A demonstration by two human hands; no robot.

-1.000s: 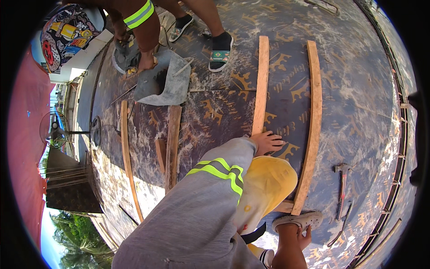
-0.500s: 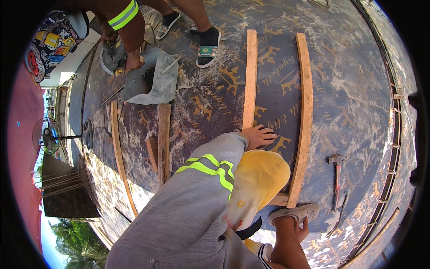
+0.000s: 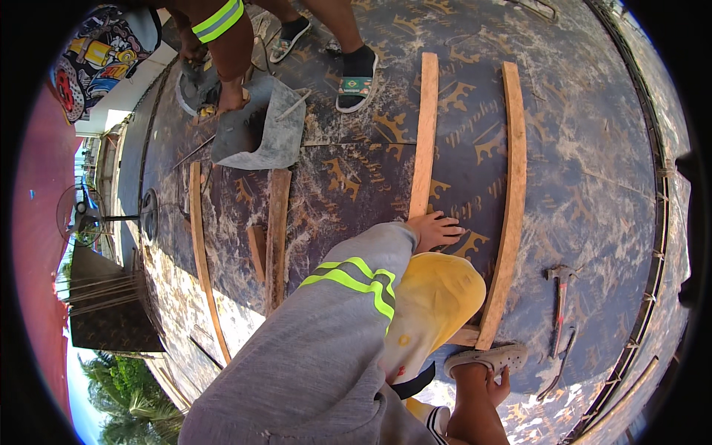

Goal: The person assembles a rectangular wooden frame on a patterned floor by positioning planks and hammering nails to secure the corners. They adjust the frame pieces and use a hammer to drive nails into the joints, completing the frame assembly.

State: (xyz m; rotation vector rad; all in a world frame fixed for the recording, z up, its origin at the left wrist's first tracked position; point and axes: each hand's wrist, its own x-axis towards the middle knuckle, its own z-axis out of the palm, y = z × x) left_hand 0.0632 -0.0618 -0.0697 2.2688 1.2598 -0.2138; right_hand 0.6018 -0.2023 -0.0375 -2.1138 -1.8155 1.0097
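Observation:
My left hand [image 3: 434,231] reaches out of a grey sleeve with a yellow reflective band and lies flat, fingers spread, on the near end of a long wooden slat [image 3: 425,126]. The slat lies on a dark patterned formwork panel [image 3: 593,148]. A second, longer slat [image 3: 510,200] lies parallel to its right. My yellow-clad knee [image 3: 434,311] is just below the hand. A few digits [image 3: 503,386] show beside my bare leg and grey clog [image 3: 486,358]; I cannot tell whether they are my right hand.
A hammer [image 3: 558,304] lies right of the longer slat. Another person's legs and sandalled foot [image 3: 357,74] stand at the top beside a grey metal bucket [image 3: 259,130]. More slats [image 3: 276,237] lie to the left. A pedestal fan [image 3: 85,222] stands beyond the deck's left edge.
My left hand stays on the slat's end. The other person's feet have shifted slightly at the top, and my view has drifted a little.

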